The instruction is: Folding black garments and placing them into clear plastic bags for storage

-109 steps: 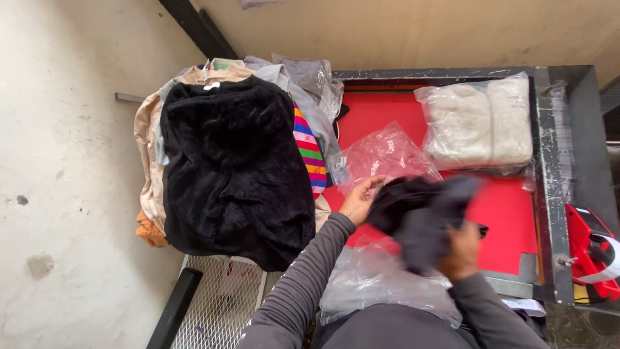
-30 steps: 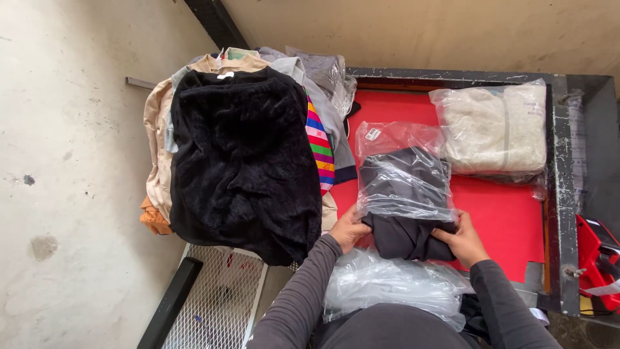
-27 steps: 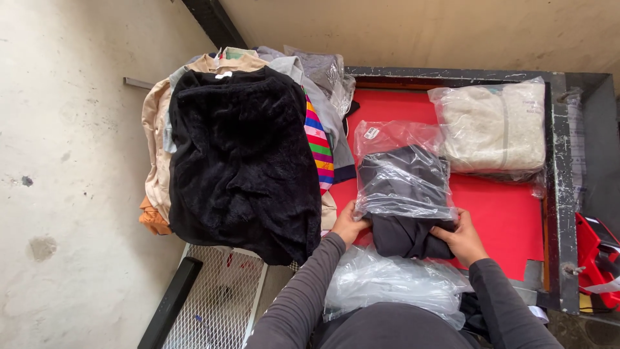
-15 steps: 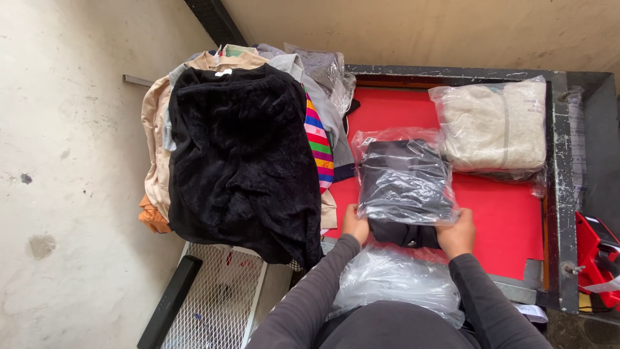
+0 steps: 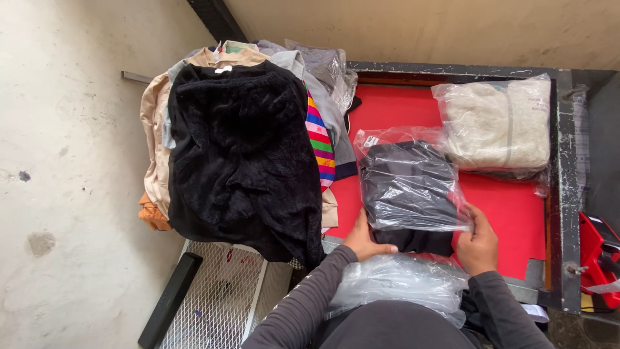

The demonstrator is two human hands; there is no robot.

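A folded dark garment (image 5: 408, 187) lies on the red table top (image 5: 510, 213), mostly inside a clear plastic bag (image 5: 394, 139); its near end sticks out of the bag's mouth. My left hand (image 5: 365, 239) grips the near left corner of the garment and bag. My right hand (image 5: 476, 242) pinches the bag's near right edge. Both arms wear dark grey sleeves.
A cream garment in a clear bag (image 5: 496, 126) lies at the table's far right. A pile of clothes topped by a fuzzy black garment (image 5: 242, 152) sits left. Empty plastic bags (image 5: 394, 287) rest on my lap. A white wire rack (image 5: 219, 297) stands below. A red object (image 5: 599, 249) sits right.
The dark garment went from loose in my hands into the clear bag, and the bag has slid further over it. My hands moved to its near corners.
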